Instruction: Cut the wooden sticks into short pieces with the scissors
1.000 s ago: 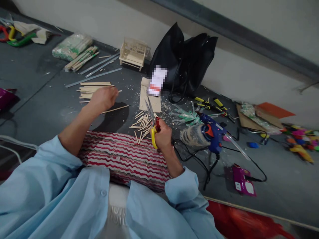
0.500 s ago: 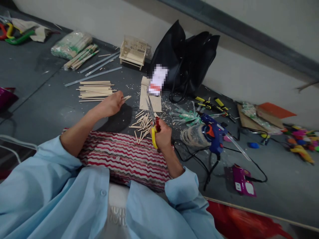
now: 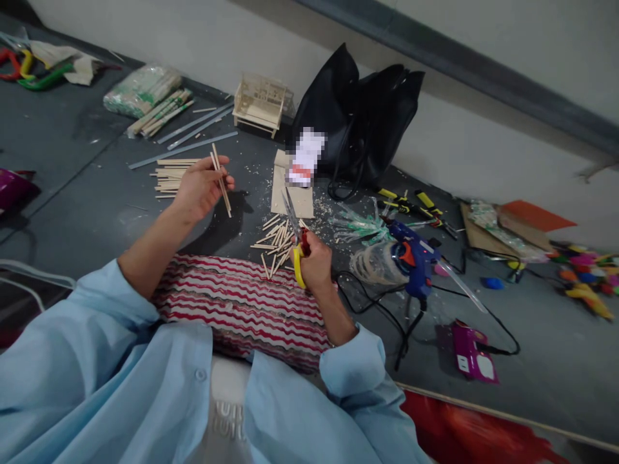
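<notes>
My left hand (image 3: 199, 187) is lifted above the grey floor, its fingers pinching a couple of long thin wooden sticks (image 3: 221, 179) that stand nearly upright. Behind it lies a stack of long sticks (image 3: 170, 178). My right hand (image 3: 315, 263) grips scissors (image 3: 295, 237) by their red and yellow handles, blades pointing away from me. Just left of the scissors sits a heap of short cut stick pieces (image 3: 275, 241). A red and white striped cloth (image 3: 242, 306) covers my lap.
A blue glue gun (image 3: 412, 256) with a black cord stands right of my right hand, beside a roll of tape (image 3: 374, 264). A small stick-built bench (image 3: 258, 103), a black bag (image 3: 358, 125), a cardboard piece (image 3: 289, 193), pliers (image 3: 406, 205) and bagged sticks (image 3: 145, 93) lie farther off.
My left hand picked sticks from the floor stack, drew them toward the middle, then raised them and turned them nearly upright. My right hand and the scissors stayed put.
</notes>
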Motion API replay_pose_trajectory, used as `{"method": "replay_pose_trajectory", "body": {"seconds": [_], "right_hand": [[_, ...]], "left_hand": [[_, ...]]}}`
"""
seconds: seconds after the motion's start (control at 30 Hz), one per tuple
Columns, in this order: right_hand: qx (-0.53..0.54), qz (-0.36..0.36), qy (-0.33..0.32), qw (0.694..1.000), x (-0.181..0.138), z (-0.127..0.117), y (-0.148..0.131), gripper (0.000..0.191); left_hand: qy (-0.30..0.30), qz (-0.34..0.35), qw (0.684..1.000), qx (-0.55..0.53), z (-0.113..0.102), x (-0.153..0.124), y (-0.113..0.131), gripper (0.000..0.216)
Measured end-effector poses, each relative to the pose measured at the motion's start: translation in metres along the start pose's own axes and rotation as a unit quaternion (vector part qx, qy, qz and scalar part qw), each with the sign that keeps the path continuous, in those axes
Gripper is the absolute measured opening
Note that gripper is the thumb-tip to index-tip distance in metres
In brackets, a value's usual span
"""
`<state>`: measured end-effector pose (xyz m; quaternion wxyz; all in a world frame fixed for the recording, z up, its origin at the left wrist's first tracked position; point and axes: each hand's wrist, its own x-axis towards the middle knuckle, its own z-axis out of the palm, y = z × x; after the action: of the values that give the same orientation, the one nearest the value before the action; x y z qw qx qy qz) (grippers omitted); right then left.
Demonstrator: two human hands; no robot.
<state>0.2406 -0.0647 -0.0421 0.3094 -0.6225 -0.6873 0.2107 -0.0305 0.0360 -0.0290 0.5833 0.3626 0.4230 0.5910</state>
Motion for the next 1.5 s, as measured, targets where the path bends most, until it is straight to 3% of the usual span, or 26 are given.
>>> {"method": "replay_pose_trajectory", "body": {"seconds": [0.13,0.3,0.43,0.63,0.87,1.03,1.17,1.5], "right_hand": [[0.008,-0.002,-0.012,1.000,0.000,0.000,0.000,0.016],[0.008,-0.003,-0.008,1.000,0.000,0.001,0.000,0.015],[0.013,0.001,-0.010,1.000,0.000,0.001,-0.001,0.015],[0.013,-0.008,0.001,1.000,0.001,0.002,-0.001,0.010],[0.026,-0.011,-0.001,1.000,0.002,0.002,-0.001,0.014],[0.022,-0.008,-0.006,1.000,0.002,0.001,-0.003,0.014],[0.015,-0.011,-0.007,1.000,0.002,0.000,-0.005,0.015],[0.009,-0.011,-0.012,1.000,0.003,-0.001,-0.006,0.016]], "left_hand": [[0.003,0.063,0.998,0.017,0.003,0.000,0.000,0.010],[-0.012,0.178,0.975,0.133,0.012,-0.002,-0.006,0.022],[0.005,0.241,0.967,0.082,0.021,-0.005,-0.014,0.026],[-0.060,0.237,0.968,0.057,0.024,-0.005,-0.031,0.032],[-0.044,0.263,0.963,0.037,0.025,-0.004,-0.033,0.027],[-0.037,0.303,0.947,0.098,0.019,0.007,-0.032,0.028],[-0.061,0.303,0.939,0.151,0.015,0.012,-0.036,0.031],[-0.048,0.312,0.937,0.147,0.014,0.012,-0.042,0.033]]}}
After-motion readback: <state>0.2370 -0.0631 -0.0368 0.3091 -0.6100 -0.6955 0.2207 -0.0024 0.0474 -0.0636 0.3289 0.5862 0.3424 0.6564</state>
